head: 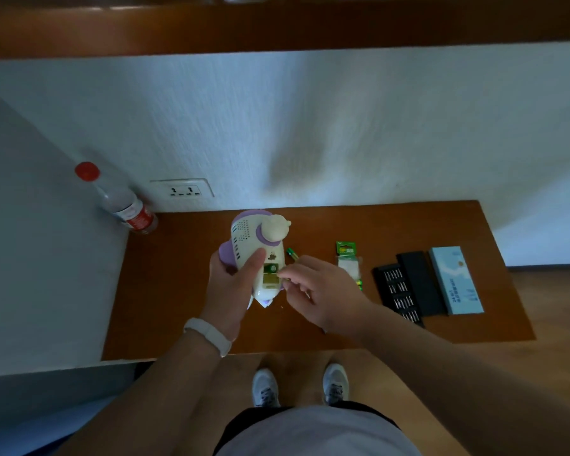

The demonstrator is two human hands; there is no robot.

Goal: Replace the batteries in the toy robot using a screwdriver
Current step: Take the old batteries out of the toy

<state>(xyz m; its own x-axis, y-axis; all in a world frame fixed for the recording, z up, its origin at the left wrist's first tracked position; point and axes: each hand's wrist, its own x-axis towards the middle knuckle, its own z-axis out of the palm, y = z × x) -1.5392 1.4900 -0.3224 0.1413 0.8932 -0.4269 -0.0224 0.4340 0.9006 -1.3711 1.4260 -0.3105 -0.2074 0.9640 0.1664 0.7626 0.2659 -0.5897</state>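
Head view: the left hand (234, 281) grips the white-and-purple plastic toy robot (255, 248), holding it above the brown wooden table (178, 291). Its open battery compartment (270, 274) faces up and shows a green battery. The right hand's (323, 291) curled fingertips (285, 274) touch the compartment's edge; whether they pinch anything cannot be told. A loose green battery (292, 253) lies just beside the toy, and a black screwdriver bit tray (397, 291) lies further right.

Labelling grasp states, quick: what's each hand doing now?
Left hand: grips the toy robot.
Right hand: fingers pinch a battery at the toy robot.
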